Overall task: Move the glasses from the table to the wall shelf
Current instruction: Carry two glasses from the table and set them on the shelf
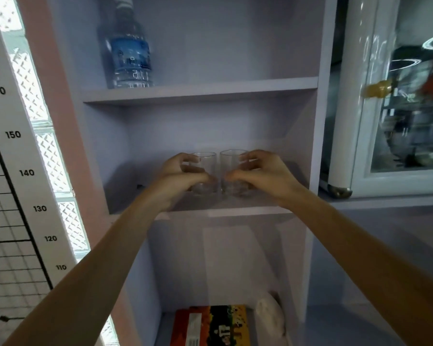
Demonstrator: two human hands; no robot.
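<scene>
Two clear drinking glasses stand upright side by side on the middle board of the pale lilac wall shelf [235,211]. My left hand [183,173] is wrapped around the left glass [208,161], thumb in front and fingers curled over its side. My right hand [260,172] grips the right glass [229,161] the same way. The two glasses nearly touch each other, and their bases rest on or just above the board. The table is out of view.
A water bottle [129,53] with a blue label stands on the board above. The compartment below holds a colourful box [210,325] and a white bag [270,315]. A glass-door fridge [395,108] stands to the right, and a height chart [13,134] hangs on the left.
</scene>
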